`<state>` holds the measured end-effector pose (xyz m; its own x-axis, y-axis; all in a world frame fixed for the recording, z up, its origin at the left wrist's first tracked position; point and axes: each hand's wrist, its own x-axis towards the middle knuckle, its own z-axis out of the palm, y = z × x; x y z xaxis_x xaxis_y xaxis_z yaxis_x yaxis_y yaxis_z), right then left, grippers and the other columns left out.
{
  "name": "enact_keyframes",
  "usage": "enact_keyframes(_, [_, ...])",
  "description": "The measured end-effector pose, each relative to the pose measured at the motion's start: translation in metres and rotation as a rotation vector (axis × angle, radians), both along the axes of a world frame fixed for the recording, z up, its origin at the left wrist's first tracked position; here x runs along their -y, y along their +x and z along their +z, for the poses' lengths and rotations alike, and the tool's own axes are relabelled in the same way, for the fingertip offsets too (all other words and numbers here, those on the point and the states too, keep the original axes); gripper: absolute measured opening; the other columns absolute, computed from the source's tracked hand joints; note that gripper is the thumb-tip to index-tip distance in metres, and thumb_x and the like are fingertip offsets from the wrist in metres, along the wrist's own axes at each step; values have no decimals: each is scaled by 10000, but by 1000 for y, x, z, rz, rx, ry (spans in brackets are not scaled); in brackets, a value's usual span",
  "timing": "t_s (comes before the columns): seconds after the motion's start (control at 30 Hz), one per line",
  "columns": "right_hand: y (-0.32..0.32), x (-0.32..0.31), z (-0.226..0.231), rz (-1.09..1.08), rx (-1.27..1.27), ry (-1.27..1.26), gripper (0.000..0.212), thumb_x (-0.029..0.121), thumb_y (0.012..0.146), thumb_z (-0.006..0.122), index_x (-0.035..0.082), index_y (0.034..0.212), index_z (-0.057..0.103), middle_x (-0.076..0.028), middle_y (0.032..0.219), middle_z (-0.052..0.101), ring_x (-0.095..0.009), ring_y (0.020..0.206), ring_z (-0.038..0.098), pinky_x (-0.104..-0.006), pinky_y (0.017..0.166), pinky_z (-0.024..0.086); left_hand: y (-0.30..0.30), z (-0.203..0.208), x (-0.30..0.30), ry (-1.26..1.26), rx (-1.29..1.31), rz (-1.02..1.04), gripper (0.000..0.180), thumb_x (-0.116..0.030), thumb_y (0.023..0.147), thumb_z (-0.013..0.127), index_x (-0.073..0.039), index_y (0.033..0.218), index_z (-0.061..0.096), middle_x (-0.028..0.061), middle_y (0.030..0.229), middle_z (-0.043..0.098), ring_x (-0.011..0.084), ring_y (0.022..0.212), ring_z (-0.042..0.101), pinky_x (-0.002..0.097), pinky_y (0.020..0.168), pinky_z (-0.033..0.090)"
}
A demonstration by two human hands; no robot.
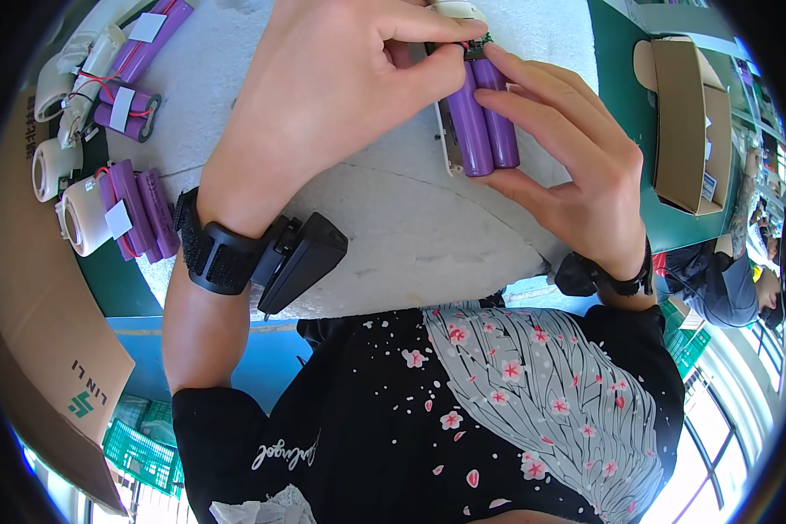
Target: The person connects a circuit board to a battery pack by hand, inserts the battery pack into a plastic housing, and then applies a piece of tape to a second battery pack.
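A purple battery pack [473,131] of two cylinder cells lies lengthwise at the far side of the work surface. Part of a white plastic housing [450,150] shows along its left edge, and a rounded white end [459,10] shows beyond it. My right hand [589,166] grips the pack from the right, fingers over its upper part and thumb at its near end. At the pack's far end, my left hand [345,79] pinches thumb and index finger beside a small green circuit board [479,40] and a red wire. The fingertips hide what is between them.
At the left lie several white housings [86,217] with purple battery packs [131,210] and red wires. A large cardboard box [48,349] stands at the left edge. An open cardboard box [681,127] sits at the right on the green tabletop [624,96]. Another person [716,284] is beyond it.
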<state>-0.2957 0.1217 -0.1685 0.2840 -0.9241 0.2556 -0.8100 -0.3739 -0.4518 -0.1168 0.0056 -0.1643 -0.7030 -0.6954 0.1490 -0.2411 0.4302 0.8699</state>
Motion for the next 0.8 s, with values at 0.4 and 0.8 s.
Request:
enact_keyframes(0.4, [1,2,-3,19,7,-26,428,57,525,873,31,901,670,-171,1233,629,-316,1060,626,-371,872,537,-6,16,13,27,130,-25,266,-27,808,688,-19,1074,702,222,896,689,257,743,706,282,672,540])
enact_keyframes(0.8, [-1,11,-3,-17,105,125,580,11,529,877,88,998,543,-106,1240,531,-263,1066,564,-364,893,484,11,-4,2,227,-29,-111,398,-103,760,789,-16,1132,681,179,1013,708,142,806,673,253,726,529])
